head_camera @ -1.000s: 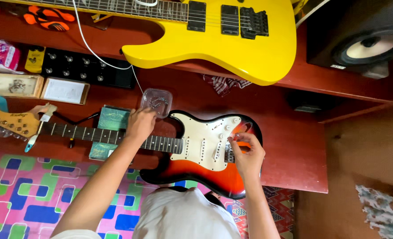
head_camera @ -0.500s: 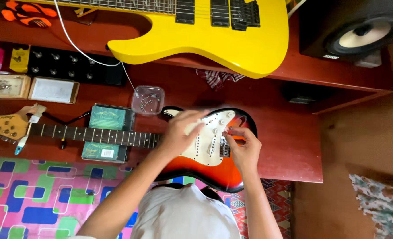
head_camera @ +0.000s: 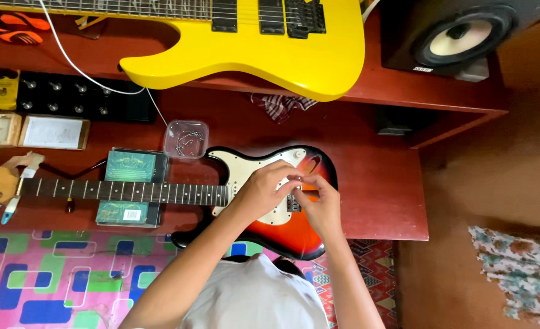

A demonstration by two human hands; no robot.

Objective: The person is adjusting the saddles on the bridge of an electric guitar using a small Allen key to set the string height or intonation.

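The red sunburst guitar point(head_camera: 282, 228) lies flat on the desk point(head_camera: 373, 183). Above its white plate, the left hand point(head_camera: 264, 190) and right hand point(head_camera: 319, 204) meet, fingertips pinched; what they grip is too small to tell. Beside the guitar's upper horn, a clear box point(head_camera: 186, 139) holds unused screws, so fastening looks unfinished.

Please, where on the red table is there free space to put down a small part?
Bare patches: the red table right of the sunburst guitar, and between the clear screw box and the checked cloth. The left side, around the neck and boxes, is crowded.

Left hand point(head_camera: 264, 190) from neck to pickguard point(head_camera: 245, 173)
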